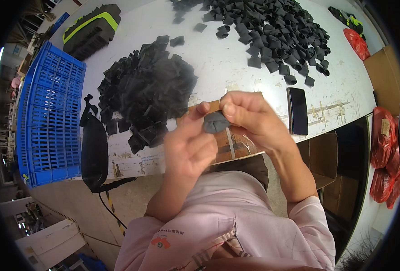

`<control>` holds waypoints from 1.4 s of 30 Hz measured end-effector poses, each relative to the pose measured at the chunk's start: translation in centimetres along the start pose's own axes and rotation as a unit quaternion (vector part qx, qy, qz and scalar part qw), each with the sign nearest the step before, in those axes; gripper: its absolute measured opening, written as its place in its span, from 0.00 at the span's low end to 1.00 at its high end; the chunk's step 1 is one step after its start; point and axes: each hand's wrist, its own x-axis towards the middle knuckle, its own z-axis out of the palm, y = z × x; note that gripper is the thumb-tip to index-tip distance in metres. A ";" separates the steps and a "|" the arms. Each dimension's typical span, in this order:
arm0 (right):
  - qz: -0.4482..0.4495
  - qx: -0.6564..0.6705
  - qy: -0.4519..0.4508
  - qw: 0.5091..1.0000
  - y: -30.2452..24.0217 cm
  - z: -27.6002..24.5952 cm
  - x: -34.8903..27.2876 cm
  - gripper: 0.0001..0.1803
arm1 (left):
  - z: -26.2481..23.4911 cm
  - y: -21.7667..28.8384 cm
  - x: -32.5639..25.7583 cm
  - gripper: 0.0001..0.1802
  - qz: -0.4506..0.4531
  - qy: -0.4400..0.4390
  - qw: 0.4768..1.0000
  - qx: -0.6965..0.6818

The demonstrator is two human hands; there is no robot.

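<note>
A small dark grey fabric loop (pixel 215 123) is held up between my two hands above the table's near edge. My right hand (pixel 256 115) pinches its edge between thumb and forefinger. My left hand (pixel 191 144), slightly blurred, has its fingers curled against the loop's left side; its thumb stands up apart. Whether a left fingertip is inside the loop cannot be made out. Beyond my left hand lies a heap of dark, flattened fabric pieces (pixel 148 83). A larger spread of similar black loops (pixel 272 34), many with round openings showing, covers the far right of the table.
On the left stand a blue plastic crate (pixel 51 115) and a black elongated bag (pixel 94 151). Behind them is a dark stack with a yellow-green band (pixel 91 29). A phone (pixel 297 110) lies right of my hands. Red plastic bags (pixel 384 144) and cardboard boxes (pixel 385 74) line the right.
</note>
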 end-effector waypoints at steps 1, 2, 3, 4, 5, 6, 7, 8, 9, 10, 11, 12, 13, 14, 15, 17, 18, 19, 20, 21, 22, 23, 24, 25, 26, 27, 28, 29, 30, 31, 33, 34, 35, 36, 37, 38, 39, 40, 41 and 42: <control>-0.003 -0.002 -0.002 1.000 0.7 -0.3 0.0 0.13 | -0.6 0.0 -0.3 0.13 0.001 -0.003 1.000 0.002; -0.005 0.002 -0.015 1.000 1.9 -0.8 -0.2 0.14 | -2.0 0.1 -0.6 0.13 0.005 -0.011 0.999 0.034; -0.003 0.009 -0.025 1.000 2.5 -1.1 -0.4 0.14 | -2.5 -0.1 -0.6 0.13 0.008 -0.013 0.998 0.062; -0.017 -0.007 -0.014 1.000 2.8 -1.2 -0.5 0.15 | -2.6 -0.2 -0.7 0.14 0.024 0.019 0.994 0.105; -0.016 -0.005 -0.014 1.000 2.9 -1.3 -0.5 0.15 | -2.4 -0.2 -0.7 0.14 0.024 0.021 0.994 0.104; -0.005 0.002 -0.020 1.000 2.8 -1.4 -0.2 0.16 | -2.1 0.0 -0.4 0.14 0.023 0.038 0.995 0.088; 0.005 0.010 -0.026 1.000 2.7 -1.5 0.0 0.16 | -2.0 0.2 -0.1 0.14 0.022 0.055 0.996 0.071; 0.002 0.010 -0.024 1.000 2.1 -1.2 0.1 0.16 | -1.9 0.4 0.1 0.14 0.005 0.069 0.997 0.024; -0.026 -0.002 -0.024 0.999 1.3 -0.5 0.2 0.16 | -1.9 0.4 0.1 0.14 0.005 0.071 0.997 0.026; -0.054 -0.014 -0.024 0.998 1.0 -0.1 0.4 0.16 | -1.9 0.3 0.1 0.15 -0.009 0.047 0.997 -0.056; -0.055 -0.012 -0.024 0.998 1.1 0.0 0.7 0.16 | -1.9 0.2 0.1 0.15 -0.022 0.023 0.990 -0.136; -0.058 -0.029 -0.016 0.998 1.3 -0.1 0.9 0.16 | -2.3 0.2 0.2 0.16 -0.020 -0.006 0.991 -0.135; -0.061 -0.046 -0.008 0.997 1.6 -0.2 0.9 0.15 | -2.5 0.2 0.1 0.16 -0.020 -0.004 0.991 -0.135; -0.060 -0.045 -0.008 0.997 2.2 -0.6 0.7 0.15 | -2.6 0.2 -0.1 0.15 0.004 0.052 0.998 -0.044; -0.053 -0.022 -0.021 0.998 2.7 -1.1 0.7 0.15 | -2.6 0.3 0.0 0.15 0.025 0.104 0.993 0.050; -0.050 0.001 -0.034 0.998 2.9 -1.4 0.5 0.14 | -2.6 0.1 -0.2 0.15 0.037 0.051 0.990 0.125; -0.050 -0.013 -0.024 0.998 2.8 -1.3 0.6 0.14 | -2.0 -0.4 -0.1 0.15 0.113 0.095 0.951 0.270; -0.050 -0.027 -0.014 0.998 2.7 -1.3 0.6 0.14 | -1.4 -0.9 -0.1 0.15 0.186 0.134 0.884 0.408; -0.054 -0.027 -0.012 0.998 2.5 -1.5 0.6 0.14 | -0.9 -1.4 0.0 0.17 0.227 0.149 0.819 0.505; -0.071 -0.156 0.025 0.985 2.3 -1.6 0.4 0.15 | -0.5 -1.4 0.1 0.17 0.227 0.147 0.818 0.507; -0.085 -0.281 0.063 0.954 2.1 -1.6 0.3 0.16 | -0.3 -1.2 0.3 0.18 0.306 0.091 0.706 0.631; -0.088 -0.281 0.065 0.953 2.1 -1.6 0.2 0.16 | 0.0 -1.0 0.4 0.18 0.375 0.031 0.569 0.732; -0.205 -0.327 0.121 0.915 2.3 -1.6 -0.1 0.15 | 0.8 -0.9 0.4 0.14 0.375 0.005 0.541 0.753; -0.317 -0.366 0.174 0.857 2.5 -1.5 -0.4 0.15 | 0.8 -0.6 0.5 0.14 0.376 0.004 0.541 0.752; -0.317 -0.367 0.174 0.857 2.4 -1.3 -0.8 0.15 | 0.8 -0.3 0.6 0.12 0.365 -0.016 0.519 0.773; -0.347 -0.405 0.174 0.828 2.0 -0.8 -1.4 0.17 | 0.7 -0.2 0.6 0.10 0.354 -0.035 0.495 0.793; -0.376 -0.441 0.173 0.796 1.7 -0.4 -1.9 0.19 | 1.0 -0.5 0.8 0.08 0.376 -0.017 0.504 0.778; -0.375 -0.441 0.173 0.797 1.4 0.0 -2.1 0.19 | 0.8 -0.5 0.7 0.08 0.376 -0.016 0.504 0.778; -0.358 -0.475 0.159 0.788 1.1 0.5 -2.3 0.19 | 0.7 -0.4 0.6 0.07 0.395 -0.001 0.520 0.758; -0.340 -0.507 0.144 0.779 1.0 0.8 -2.3 0.20 | 0.6 -0.4 0.5 0.07 0.413 0.015 0.535 0.737; -0.350 -0.519 0.142 0.767 0.9 1.0 -2.0 0.18 | 0.9 -0.6 0.5 0.06 0.416 0.030 0.574 0.705; -0.359 -0.529 0.140 0.756 0.7 1.2 -1.9 0.17 | 1.1 -0.8 0.6 0.06 0.408 0.030 0.588 0.697; -0.368 -0.538 0.138 0.746 0.6 1.2 -1.8 0.15 | 1.3 -1.0 0.7 0.07 0.401 0.029 0.602 0.690; -0.368 -0.538 0.136 0.746 0.7 1.1 -1.7 0.15 | 1.8 -1.3 0.9 0.08 0.380 0.047 0.615 0.689; -0.380 -0.529 0.137 0.747 0.8 1.0 -1.7 0.13 | 1.7 -1.0 1.0 0.08 0.382 0.049 0.615 0.688; -0.392 -0.520 0.138 0.746 0.9 0.7 -1.6 0.12 | 1.5 -0.4 1.1 0.09 0.368 0.015 0.568 0.736; -0.391 -0.521 0.138 0.747 1.1 0.4 -1.6 0.12 | 1.3 0.0 1.1 0.10 0.349 -0.021 0.520 0.779; -0.396 -0.524 0.129 0.743 1.5 0.1 -1.6 0.10 | 1.3 0.1 1.1 0.11 0.345 -0.022 0.514 0.785; -0.401 -0.528 0.120 0.739 1.8 -0.2 -1.5 0.09 | 1.4 0.0 1.1 0.11 0.345 -0.022 0.515 0.784; -0.401 -0.529 0.120 0.739 2.0 -0.2 -1.3 0.09 | 1.6 -0.1 1.1 0.11 0.345 -0.019 0.507 0.790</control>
